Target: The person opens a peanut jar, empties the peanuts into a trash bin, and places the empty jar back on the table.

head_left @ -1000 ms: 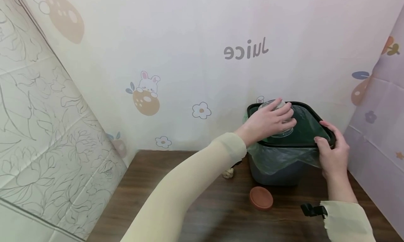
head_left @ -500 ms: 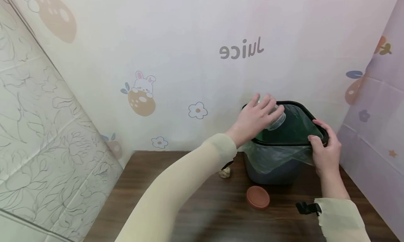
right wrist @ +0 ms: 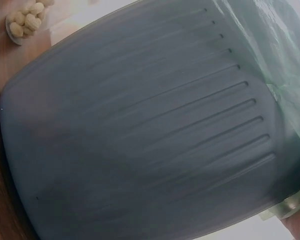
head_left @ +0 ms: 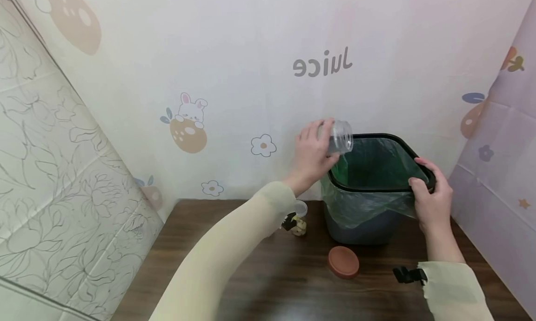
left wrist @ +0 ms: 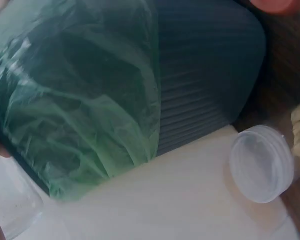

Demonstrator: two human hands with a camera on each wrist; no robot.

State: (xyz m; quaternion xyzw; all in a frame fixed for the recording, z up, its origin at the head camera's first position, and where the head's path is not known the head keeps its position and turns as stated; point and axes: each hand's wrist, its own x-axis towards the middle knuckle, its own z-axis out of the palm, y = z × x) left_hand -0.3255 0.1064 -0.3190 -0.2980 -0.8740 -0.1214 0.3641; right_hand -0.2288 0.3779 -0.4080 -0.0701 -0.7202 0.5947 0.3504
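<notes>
My left hand (head_left: 311, 151) grips a clear jar (head_left: 341, 137) above the left rim of a trash bin. The jar lies tipped on its side, its mouth facing right. In the left wrist view, part of the jar (left wrist: 12, 205) shows at the lower left beside the liner. The grey bin (head_left: 360, 228) has a black rim and a green plastic liner (head_left: 351, 209) folded over it. At the bin's right corner, my right hand (head_left: 437, 197) holds the rim, thumb on the near side. In the right wrist view the bin's ribbed wall (right wrist: 140, 125) fills most of the picture.
A round reddish-orange lid (head_left: 343, 262) lies on the wooden table (head_left: 293, 284) before the bin. Left of the bin, shelled-looking peanuts (right wrist: 27, 22) sit close to a clear round container (left wrist: 261, 164). Printed curtains (head_left: 234, 79) rise behind and at both sides.
My left hand has moved left with the jar from over the bin's opening to its left rim, turning the jar's mouth sideways. My right hand keeps its hold on the rim.
</notes>
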